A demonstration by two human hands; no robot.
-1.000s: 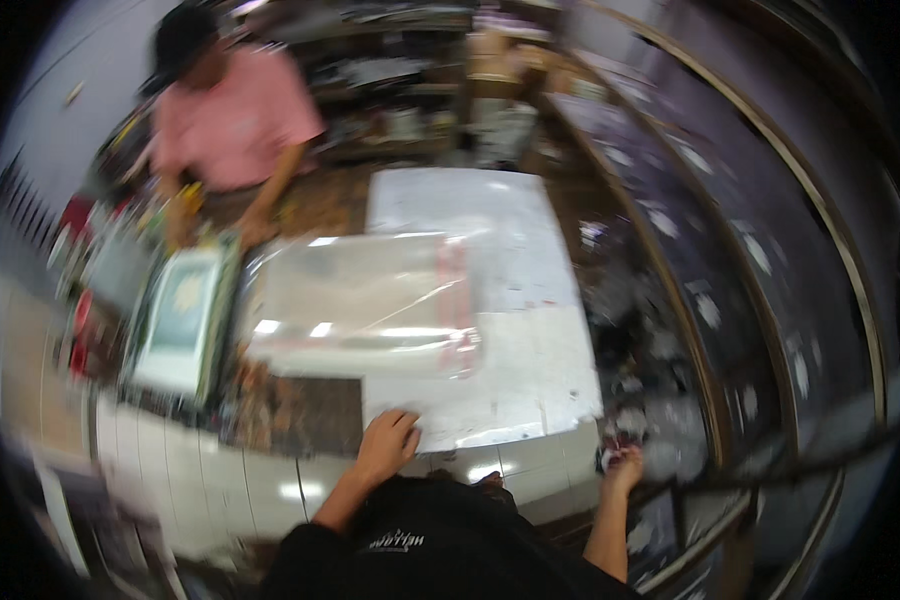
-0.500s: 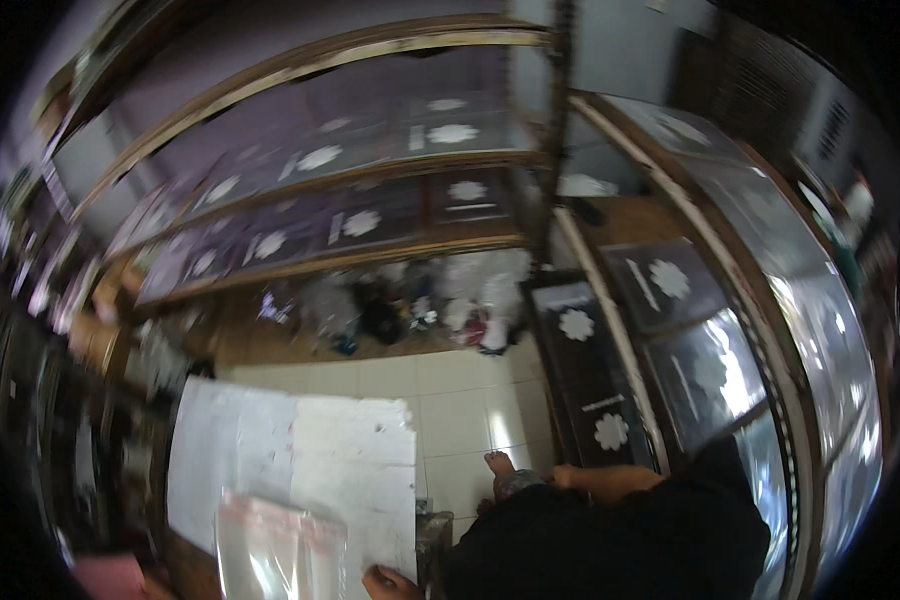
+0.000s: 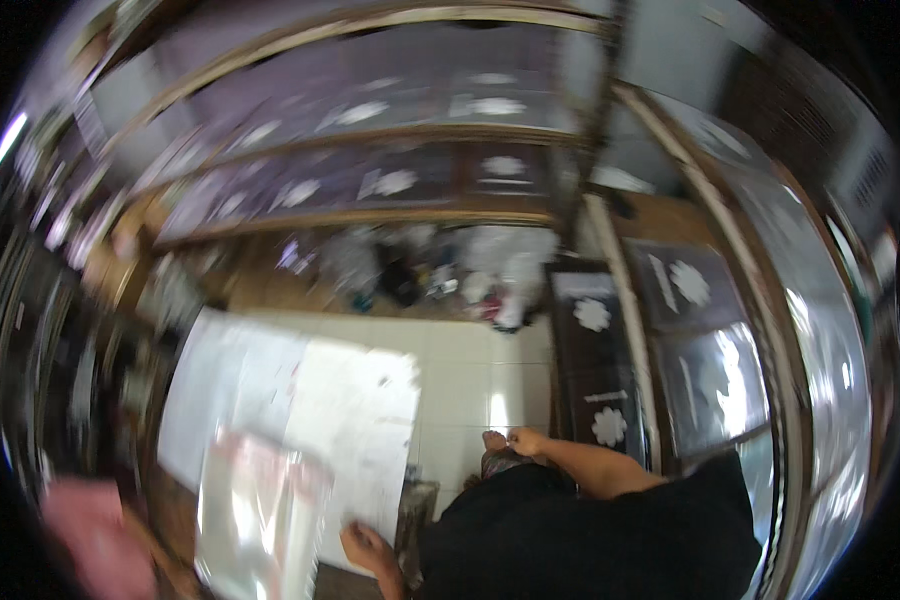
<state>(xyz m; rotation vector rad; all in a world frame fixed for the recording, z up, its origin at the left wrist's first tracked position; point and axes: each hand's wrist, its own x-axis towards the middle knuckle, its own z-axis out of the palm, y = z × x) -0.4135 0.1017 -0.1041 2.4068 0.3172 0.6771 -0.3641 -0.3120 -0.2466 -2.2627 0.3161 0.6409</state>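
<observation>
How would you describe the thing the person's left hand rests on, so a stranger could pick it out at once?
Start at the table at lower left. On it lies a large white paper sheet, its near edge under the left hand. Unlike the glossy clear plastic sleeve beside it, it is matt and opaque.

The floor tiles (image 3: 470, 370) are pale cream with thin darker lines between them. The paper sheets (image 3: 300, 410) are white with small dark marks. The plastic bag (image 3: 255, 510) is clear and shiny, with pink at its top. The dark frames (image 3: 595, 370) carry white flower-like patterns. The person's shirt (image 3: 590, 540) is black.
</observation>
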